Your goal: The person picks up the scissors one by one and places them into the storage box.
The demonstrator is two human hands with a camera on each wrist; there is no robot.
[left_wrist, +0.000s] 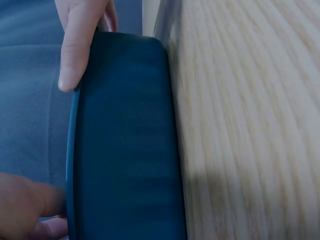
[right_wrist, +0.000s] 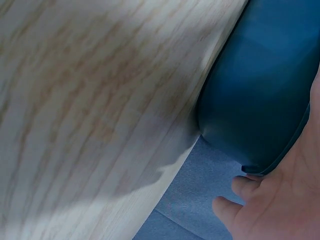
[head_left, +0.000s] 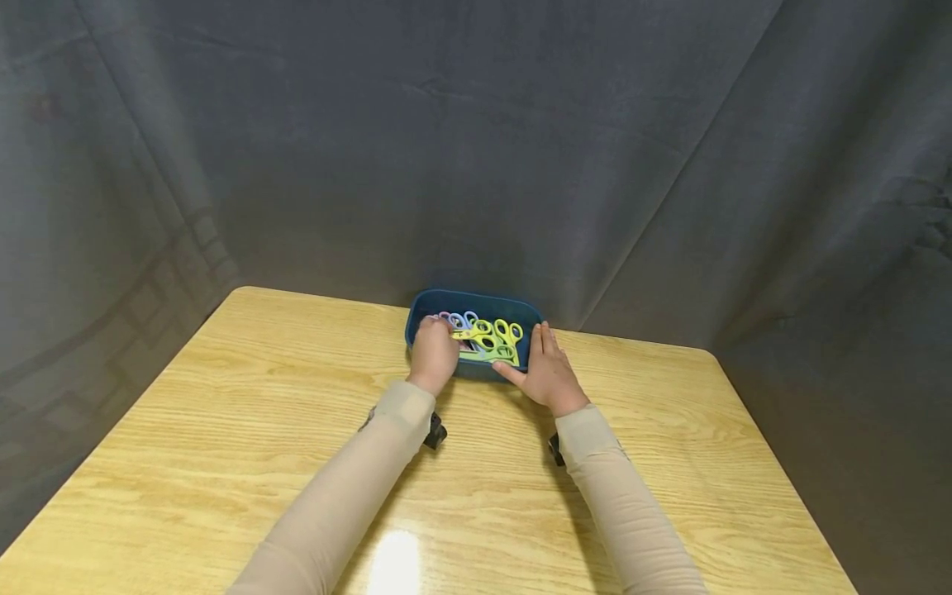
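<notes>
A dark blue bin (head_left: 476,373) stands at the table's far edge with several scissors inside. Yellow-green scissors (head_left: 482,329) lie in its middle, their left end close to my left fingers. More yellow-green scissors (head_left: 509,332) lie to the right, with lilac-blue scissors (head_left: 464,319) towards the back. My left hand (head_left: 435,351) reaches over the front rim at the left end; its fingertips are hidden inside, so any hold is unclear. My right hand (head_left: 549,376) rests against the right end, fingers straight along the side and thumb on the front rim (left_wrist: 74,135).
The wooden table (head_left: 297,430) spreads out in front of the bin and to both sides. A dark grey curtain (head_left: 416,165) hangs right behind the table's far edge. Black wrist cameras (head_left: 435,431) sit under both cuffs.
</notes>
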